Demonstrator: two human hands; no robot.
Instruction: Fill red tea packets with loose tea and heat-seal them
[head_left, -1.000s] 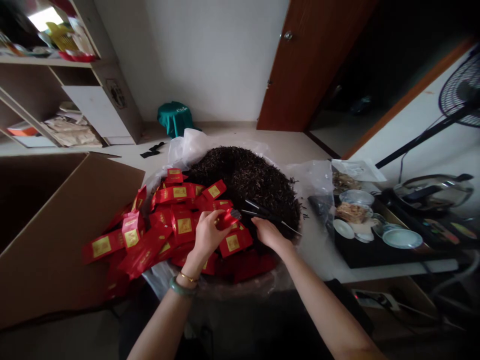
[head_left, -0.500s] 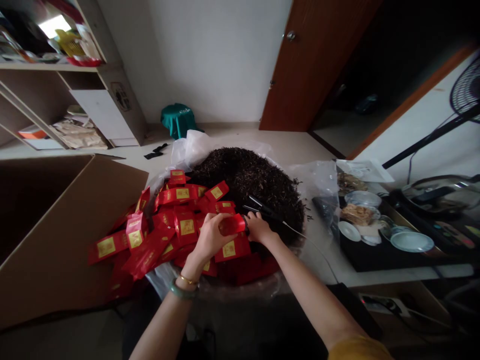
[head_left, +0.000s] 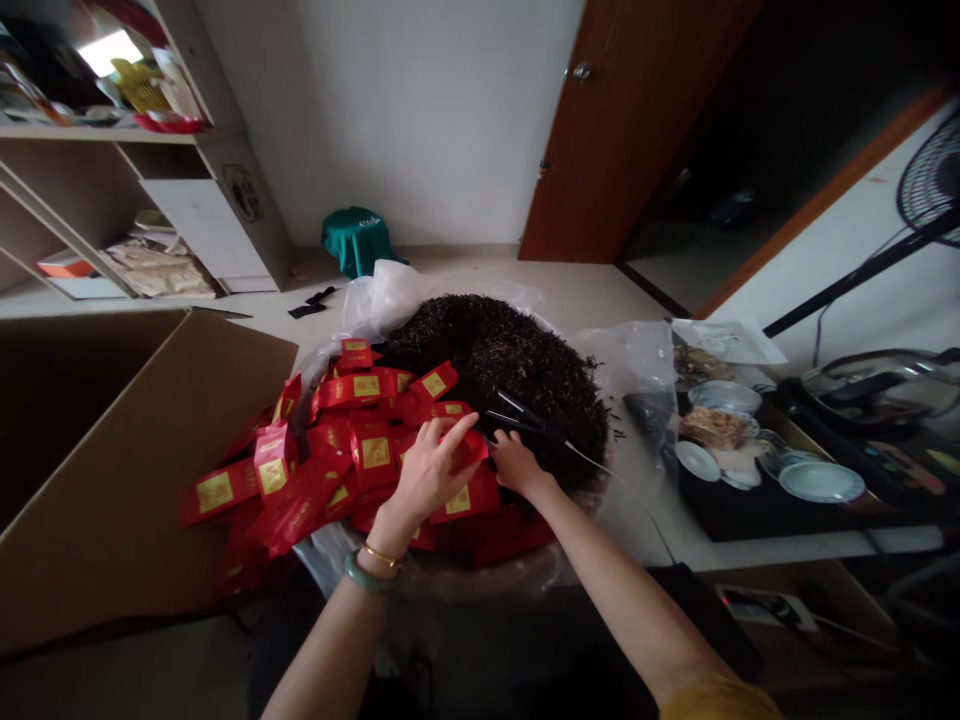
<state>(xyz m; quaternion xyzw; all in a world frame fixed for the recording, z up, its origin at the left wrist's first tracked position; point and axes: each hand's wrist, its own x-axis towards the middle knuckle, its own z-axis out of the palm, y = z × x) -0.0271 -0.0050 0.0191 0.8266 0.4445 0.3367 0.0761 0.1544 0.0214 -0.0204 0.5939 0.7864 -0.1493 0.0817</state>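
Observation:
My left hand [head_left: 429, 468] holds a small red packet [head_left: 472, 450] by its side, with the index finger raised and stretched over it. Close by on the right, my right hand [head_left: 517, 465] has its fingers curled at the packet's end; whatever they pinch is hidden. Just beyond the right hand, a black hair straightener [head_left: 534, 420] with a pale cord lies with its arms apart on a heap of dark dried tea leaves [head_left: 517, 345]. Many red packets with gold labels [head_left: 373, 453] are piled beneath and left of my left hand.
An open cardboard box [head_left: 150, 450] stands at the left. Clear plastic sheeting [head_left: 390, 285] surrounds the leaves. To the right, a dark tray [head_left: 720, 525] bears cups and a lidded bowl. A teal-covered stool or bin [head_left: 356, 240] stands by the wall, left of a brown door [head_left: 600, 130].
My left index finger has lifted and straightened above the packet, and the hand now covers more of it. My right hand has stayed almost in place.

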